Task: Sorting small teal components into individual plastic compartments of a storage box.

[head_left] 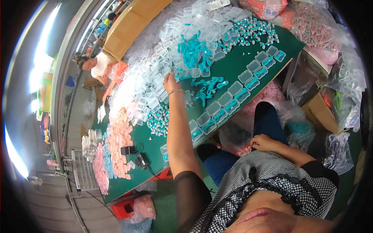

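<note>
hands point(169, 82): 2 | filled clear boxes point(233, 99) in row: about 13 | cardboard boxes point(128, 27): 2

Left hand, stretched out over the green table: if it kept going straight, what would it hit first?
Probably the heap of small clear plastic boxes just beyond the left hand; its fingertips already seem to be among them, though depth is unclear.

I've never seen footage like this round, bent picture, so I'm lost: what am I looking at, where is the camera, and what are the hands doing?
There is no machine, only a person at work. A wide fisheye camera on their head looks down, which bends straight edges. Their left hand reaches across a green table into a heap of small clear plastic boxes; I cannot tell whether it grips one. The right hand rests on their lap, holding nothing visible. Along the near edge runs a row of open boxes with teal pieces inside. Loose teal pieces lie farther out. Another person sits at the far end.
</note>
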{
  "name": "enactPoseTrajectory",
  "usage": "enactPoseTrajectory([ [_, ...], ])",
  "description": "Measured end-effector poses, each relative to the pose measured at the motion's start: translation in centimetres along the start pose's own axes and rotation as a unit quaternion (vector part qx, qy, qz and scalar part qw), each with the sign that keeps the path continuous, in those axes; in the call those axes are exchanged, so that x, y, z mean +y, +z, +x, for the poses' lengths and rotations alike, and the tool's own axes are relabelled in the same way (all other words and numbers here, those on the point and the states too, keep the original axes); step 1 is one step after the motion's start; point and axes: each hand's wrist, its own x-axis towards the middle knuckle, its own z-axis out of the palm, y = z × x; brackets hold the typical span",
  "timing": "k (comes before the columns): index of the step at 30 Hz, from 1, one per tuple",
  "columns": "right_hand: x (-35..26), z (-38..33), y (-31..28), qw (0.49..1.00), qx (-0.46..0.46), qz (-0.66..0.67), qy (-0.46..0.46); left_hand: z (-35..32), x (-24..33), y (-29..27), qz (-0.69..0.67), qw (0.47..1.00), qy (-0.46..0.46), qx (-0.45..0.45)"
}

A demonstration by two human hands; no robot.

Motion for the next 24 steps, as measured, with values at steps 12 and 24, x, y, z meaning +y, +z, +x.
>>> enactPoseTrajectory([
  [12,1.6,-1.1,-2.3,0.956,0.252,-0.142,-0.056,-18.0,-1.8,-20.8,0.055,0.966,0.227,0.109],
  [24,37.5,-8.9,0.8,0.863,0.427,-0.056,0.264,-13.8,-10.5,-31.2,0.289,0.876,0.289,0.255],
])
